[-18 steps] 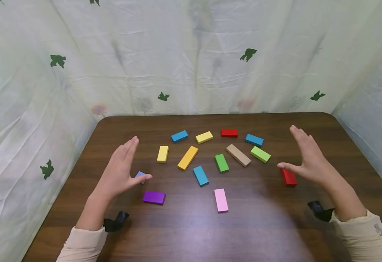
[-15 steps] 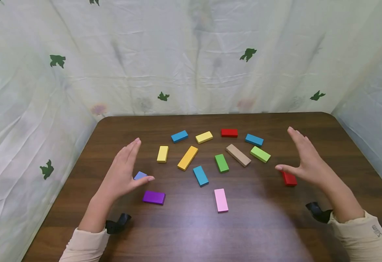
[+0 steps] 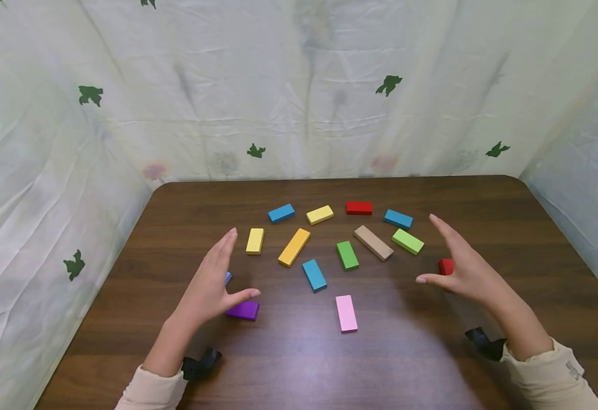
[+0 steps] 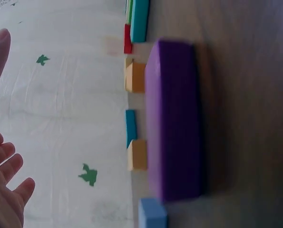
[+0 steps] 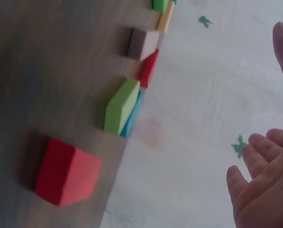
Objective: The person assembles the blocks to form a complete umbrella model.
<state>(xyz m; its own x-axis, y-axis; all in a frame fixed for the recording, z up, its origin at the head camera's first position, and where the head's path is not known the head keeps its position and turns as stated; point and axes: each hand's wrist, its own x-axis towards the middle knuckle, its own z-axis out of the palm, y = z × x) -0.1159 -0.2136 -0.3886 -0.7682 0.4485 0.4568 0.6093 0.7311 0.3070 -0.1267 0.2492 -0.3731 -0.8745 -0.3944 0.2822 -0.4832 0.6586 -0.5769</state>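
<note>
My left hand (image 3: pixel 207 291) hovers over the left side of the table, thumb spread from straight fingers, holding nothing. Below it, partly hidden, are the purple block (image 3: pixel 244 311) and a periwinkle block (image 3: pixel 228 278). In the left wrist view the purple block (image 4: pixel 174 121) looms large, apart from the hand (image 4: pixel 5 178). My right hand (image 3: pixel 470 272) is likewise raised with thumb apart, nothing in it. It partly covers a red block (image 3: pixel 446 266), which the right wrist view shows whole as a red block (image 5: pixel 67 172) lying away from the fingers.
Between the hands lie several scattered blocks, among them a pink block (image 3: pixel 346 314), a blue block (image 3: pixel 314 275), a green block (image 3: pixel 347 255), an orange block (image 3: pixel 294 247) and a tan block (image 3: pixel 373 243). A pale curtain (image 3: pixel 309 114) stands behind the wooden table (image 3: pixel 299 370).
Both hands have moved inward and nearer the front edge, the left to the right and the right to the left. The left now covers part of the purple block. The blocks lie as before.
</note>
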